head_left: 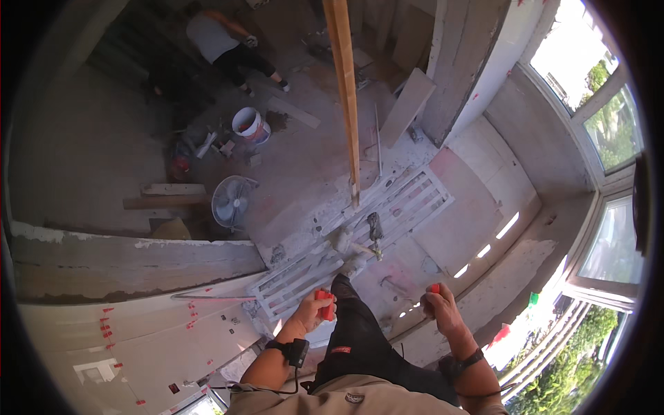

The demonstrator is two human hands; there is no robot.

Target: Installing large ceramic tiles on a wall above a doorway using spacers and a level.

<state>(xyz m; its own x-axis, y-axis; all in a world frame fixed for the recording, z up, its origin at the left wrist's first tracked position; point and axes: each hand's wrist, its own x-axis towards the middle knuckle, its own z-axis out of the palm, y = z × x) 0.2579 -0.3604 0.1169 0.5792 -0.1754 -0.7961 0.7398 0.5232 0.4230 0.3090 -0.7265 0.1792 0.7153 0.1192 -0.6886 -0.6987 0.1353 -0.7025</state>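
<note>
My left hand (306, 315) is closed round a red plastic piece (324, 305), blocky in outline, in front of my left thigh. Out to the right, my right hand (444, 309) is also closed, with a smaller bit of red plastic (435, 288) showing at its fingertips. The hands are well apart, and neither touches any other thing. Between them my leg in dark trousers (354, 321) reaches forward to a white slatted frame (422, 200) lying low across the doorway. A hammer-like tool (394, 283) lies on the floor between my hands, its shape blurred.
Beyond the slats a wooden post (346, 104) stands upright. A fan (232, 202), a white bucket (250, 126) and boards (169, 202) occupy the far room, where a co-worker (225, 45) bends over. Red clips dot the tiled wall (159, 332) at left; windows (609, 242) line the right.
</note>
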